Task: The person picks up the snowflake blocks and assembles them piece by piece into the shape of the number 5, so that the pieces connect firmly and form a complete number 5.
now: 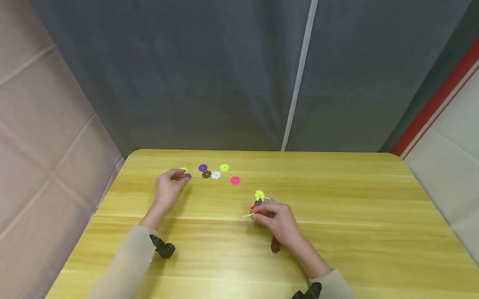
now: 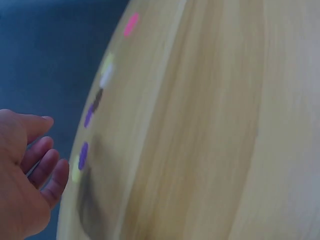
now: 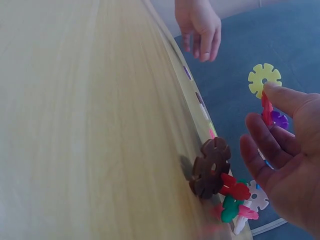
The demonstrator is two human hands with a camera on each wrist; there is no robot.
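Right hand (image 1: 276, 217) grips the disc cluster (image 3: 227, 187). Left hand (image 1: 169, 188), released and holding nothing, hovers at 1 purple disc (image 1: 188, 175): pinch its rim, align slots before pressing.

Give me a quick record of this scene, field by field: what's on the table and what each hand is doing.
surface: yellow wooden table
left hand: fingers relaxed, reaching over a purple plastic snowflake disc
right hand: grips a cluster of joined multicoloured plastic snowflake discs
cluster top: lime-yellow disc
loose discs: purple, brown, white, yellow-green, pink
backdrop: grey fabric curtain
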